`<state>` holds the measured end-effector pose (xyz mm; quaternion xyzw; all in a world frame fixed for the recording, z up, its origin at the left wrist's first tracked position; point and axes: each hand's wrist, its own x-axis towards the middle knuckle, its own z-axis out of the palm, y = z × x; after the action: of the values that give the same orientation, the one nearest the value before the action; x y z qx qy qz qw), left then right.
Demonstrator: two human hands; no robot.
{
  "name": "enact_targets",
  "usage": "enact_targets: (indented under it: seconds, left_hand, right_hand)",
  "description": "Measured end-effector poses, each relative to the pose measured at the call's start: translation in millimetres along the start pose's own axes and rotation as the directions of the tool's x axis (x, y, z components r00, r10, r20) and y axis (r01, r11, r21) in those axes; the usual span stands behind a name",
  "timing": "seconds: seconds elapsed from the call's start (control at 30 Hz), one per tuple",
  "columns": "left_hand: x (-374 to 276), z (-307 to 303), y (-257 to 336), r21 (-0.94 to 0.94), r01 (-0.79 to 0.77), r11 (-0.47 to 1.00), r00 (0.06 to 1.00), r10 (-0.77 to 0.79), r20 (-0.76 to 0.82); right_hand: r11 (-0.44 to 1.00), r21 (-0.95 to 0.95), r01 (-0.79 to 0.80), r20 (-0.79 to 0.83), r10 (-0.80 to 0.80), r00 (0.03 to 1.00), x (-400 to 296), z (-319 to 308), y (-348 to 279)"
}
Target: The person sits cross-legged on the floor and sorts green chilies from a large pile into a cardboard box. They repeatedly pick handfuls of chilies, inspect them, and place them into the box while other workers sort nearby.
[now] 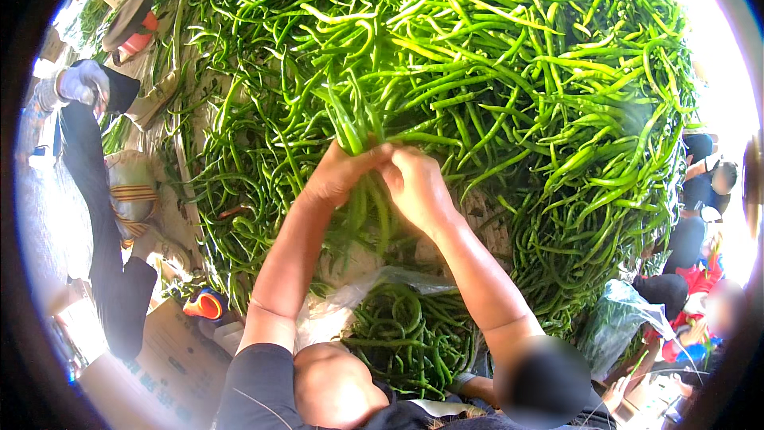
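My left hand (344, 172) is closed around a bunch of long green chili peppers (353, 125), whose tips point away from me. Blurred lower ends of the bunch hang below my wrists. Meeting my left thumb, my right hand (416, 182) has its fingers curled at the bunch's edge; whether it grips a pepper is hidden. Both hands are over a large heap of green chili peppers (537, 83) that spreads ahead and to the right. Between my forearms, a clear plastic bag (412, 279) holds more curled green peppers (406, 334) near my knees.
On the left stand a person with a white-gloved hand (85, 82) and a striped-tied bundle (132, 191). A cardboard box (173, 364) and an orange-rimmed object (205, 304) lie lower left. At right, other people sit near a filled plastic bag (621, 322).
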<state>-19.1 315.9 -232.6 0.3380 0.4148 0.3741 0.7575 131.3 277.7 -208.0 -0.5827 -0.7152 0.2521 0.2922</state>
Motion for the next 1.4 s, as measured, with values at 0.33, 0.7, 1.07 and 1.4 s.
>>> enact_targets:
  seconds: [0.33, 0.7, 1.07, 1.4]
  left_hand:
    - [-11, -12, -14, -0.435, 0.029, 0.9, 0.989, -0.088, -0.116]
    - [-36, -39, -24, -0.287, 0.096, 0.953, 0.962, -0.162, -0.218]
    - [-57, -55, 3, -0.235, 0.128, 0.963, 0.985, -0.151, -0.082]
    - [-15, -33, 13, -0.206, 0.215, 0.955, 0.976, -0.2, 0.09]
  right_hand:
    - [0.726, 0.092, -0.681, -0.439, 0.644, 0.627, 5, -45, 205]
    - [-0.019, 0.968, -0.251, 0.173, 0.774, 0.608, 101, 16, 138]
    - [0.006, 0.932, -0.363, 0.219, 0.789, 0.575, 61, -21, 120]
    - [-0.02, 0.911, -0.413, 0.309, 0.694, 0.65, 25, -50, 93]
